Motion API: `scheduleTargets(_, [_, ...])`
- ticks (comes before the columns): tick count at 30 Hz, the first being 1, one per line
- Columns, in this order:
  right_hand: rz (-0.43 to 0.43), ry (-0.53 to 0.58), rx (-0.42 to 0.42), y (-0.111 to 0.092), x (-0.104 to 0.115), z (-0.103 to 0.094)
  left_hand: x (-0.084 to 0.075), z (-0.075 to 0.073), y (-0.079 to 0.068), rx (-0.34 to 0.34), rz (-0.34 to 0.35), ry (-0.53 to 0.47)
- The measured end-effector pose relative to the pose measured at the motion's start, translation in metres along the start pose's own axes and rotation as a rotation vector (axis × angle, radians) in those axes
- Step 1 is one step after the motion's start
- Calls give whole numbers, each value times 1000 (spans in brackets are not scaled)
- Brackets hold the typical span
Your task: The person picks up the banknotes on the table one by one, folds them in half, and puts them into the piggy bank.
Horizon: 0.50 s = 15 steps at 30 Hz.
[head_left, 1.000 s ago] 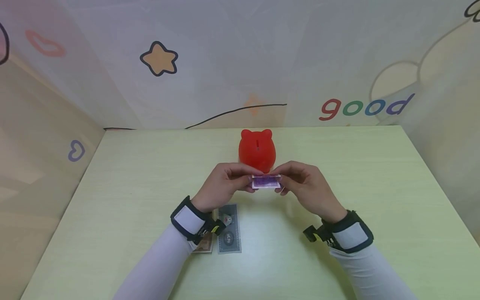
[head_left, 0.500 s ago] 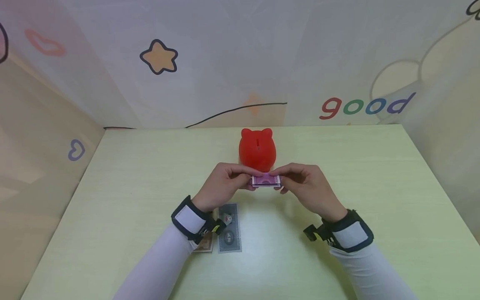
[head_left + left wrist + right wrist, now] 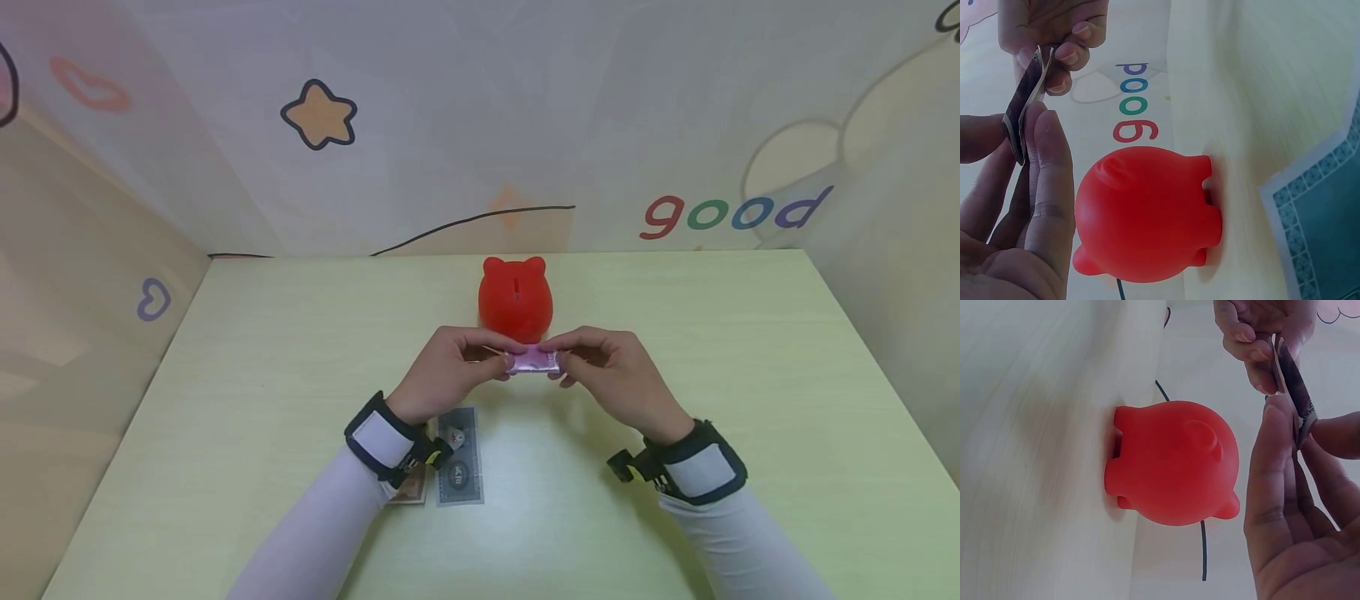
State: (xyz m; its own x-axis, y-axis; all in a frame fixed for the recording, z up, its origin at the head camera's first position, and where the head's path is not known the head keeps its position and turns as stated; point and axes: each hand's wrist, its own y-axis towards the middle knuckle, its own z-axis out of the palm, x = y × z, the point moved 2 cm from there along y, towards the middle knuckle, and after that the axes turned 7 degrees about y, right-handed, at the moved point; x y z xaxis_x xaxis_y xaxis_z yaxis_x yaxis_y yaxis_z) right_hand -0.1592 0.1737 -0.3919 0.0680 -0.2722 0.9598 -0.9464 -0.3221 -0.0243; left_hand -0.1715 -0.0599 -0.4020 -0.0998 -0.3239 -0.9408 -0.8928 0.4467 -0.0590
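A folded pink-purple banknote (image 3: 534, 360) is held in the air between both hands, just in front of a red piggy bank (image 3: 515, 300). My left hand (image 3: 448, 367) pinches its left end between thumb and fingers. At the other end, my right hand (image 3: 617, 375) pinches it the same way. In both wrist views the banknote (image 3: 1022, 100) appears edge-on, its layers slightly apart. The piggy bank stands upright, with the slot on its top showing in the head view; neither hand touches it in the wrist views.
A blue-grey banknote (image 3: 460, 471) lies flat on the pale table (image 3: 300, 333) near my left wrist. Beside it is a brownish banknote (image 3: 409, 490), partly hidden under my left forearm. A printed cloth wall (image 3: 465, 108) rises behind the table's far edge.
The banknote has been folded over in the fingers: a purple face with a white border has given way to a narrower pink one. The left thumb has shifted right onto it.
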Motion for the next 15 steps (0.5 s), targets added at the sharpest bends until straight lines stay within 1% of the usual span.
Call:
scheduleTargets(3, [-3,2,4,0,-1,0,0,0,0,-5,1,4])
scheduleTargets(10, [-3,-12,-6,0,-1,0,1,1,0,-18,25,11])
scheduleTargets(15, [-1,-22,-8,0,-2,0,1,2,1,-12,14,13])
